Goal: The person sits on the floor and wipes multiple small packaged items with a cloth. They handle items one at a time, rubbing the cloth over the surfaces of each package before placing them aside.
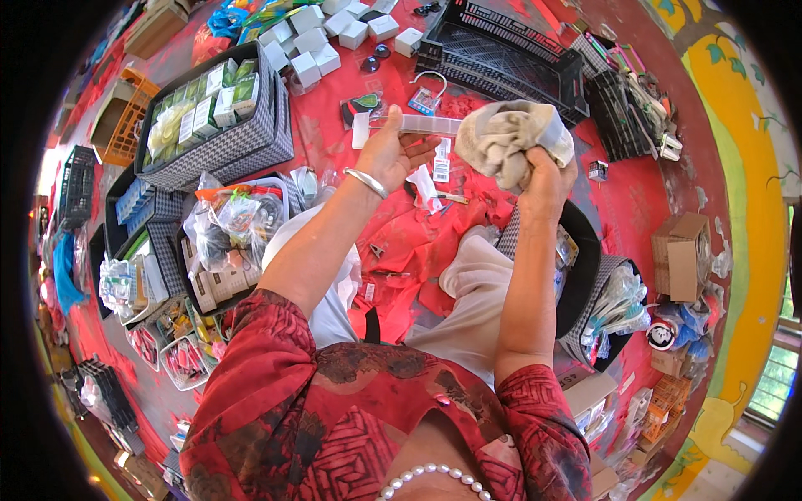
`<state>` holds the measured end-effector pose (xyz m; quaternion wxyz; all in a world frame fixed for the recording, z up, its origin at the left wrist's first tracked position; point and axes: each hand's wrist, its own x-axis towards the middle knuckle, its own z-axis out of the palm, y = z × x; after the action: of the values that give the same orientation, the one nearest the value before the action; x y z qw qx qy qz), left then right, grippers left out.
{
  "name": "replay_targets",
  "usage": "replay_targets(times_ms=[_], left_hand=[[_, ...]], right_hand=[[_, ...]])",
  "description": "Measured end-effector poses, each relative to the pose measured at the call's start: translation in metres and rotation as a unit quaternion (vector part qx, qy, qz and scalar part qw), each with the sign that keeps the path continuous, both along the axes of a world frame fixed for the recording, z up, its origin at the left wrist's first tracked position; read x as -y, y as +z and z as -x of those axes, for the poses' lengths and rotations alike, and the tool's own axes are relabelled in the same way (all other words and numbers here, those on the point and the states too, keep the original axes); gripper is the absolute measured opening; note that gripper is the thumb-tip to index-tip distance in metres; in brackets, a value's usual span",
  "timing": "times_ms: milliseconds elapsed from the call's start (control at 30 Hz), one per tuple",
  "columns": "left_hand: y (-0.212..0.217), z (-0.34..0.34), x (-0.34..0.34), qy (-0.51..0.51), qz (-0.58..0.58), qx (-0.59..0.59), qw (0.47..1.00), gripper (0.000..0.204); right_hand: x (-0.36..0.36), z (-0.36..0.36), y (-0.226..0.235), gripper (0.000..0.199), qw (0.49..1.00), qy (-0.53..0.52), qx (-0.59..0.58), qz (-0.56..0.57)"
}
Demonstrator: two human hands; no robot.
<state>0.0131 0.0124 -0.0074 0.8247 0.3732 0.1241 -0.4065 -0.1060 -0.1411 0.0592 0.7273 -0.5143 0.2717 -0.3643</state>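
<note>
In front of me, my left hand (391,154) grips a long, narrow, translucent plastic case (430,124) between thumb and fingers. A silver bangle circles that wrist. The case's far right end meets a crumpled, off-white cloth with greyish stains (501,138), and that end is partly hidden by it. My right hand (547,179) is closed round the bunched cloth from below and the right. Just beyond the case lies a blue card pack with a white loop (424,100). A white barcoded label or packet (442,160) rests on the red sheet under my hands.
Left stands a houndstooth bin (280,125) of green-and-white boxes, near a bagged-goods basket (238,221). Several small white boxes (311,50) and a black crate (501,50) are at the back. Houndstooth bins (576,275) flank my right leg; a cardboard box (687,259) sits farther right.
</note>
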Motion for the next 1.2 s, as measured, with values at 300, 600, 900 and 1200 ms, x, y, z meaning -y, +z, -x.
replay_targets(times_ms=[300,600,900,1200], left_hand=[[-0.009,0.021,0.007,-0.053,0.016,0.176,0.983,0.039],[-0.013,0.003,0.003,0.048,-0.089,0.188,0.977,0.034],[-0.002,-0.016,-0.015,0.082,-0.024,0.187,0.979,0.033],[-0.006,-0.024,-0.015,0.105,-0.012,0.188,0.976,0.033]], right_hand=[[-0.026,-0.022,-0.040,0.051,0.985,0.165,0.039,-0.008],[0.052,0.027,-0.008,0.041,0.927,0.188,0.301,-0.120],[0.031,0.011,-0.019,0.031,0.708,-0.117,-0.230,0.658],[0.031,0.012,-0.028,0.035,0.826,-0.140,-0.115,0.533]])
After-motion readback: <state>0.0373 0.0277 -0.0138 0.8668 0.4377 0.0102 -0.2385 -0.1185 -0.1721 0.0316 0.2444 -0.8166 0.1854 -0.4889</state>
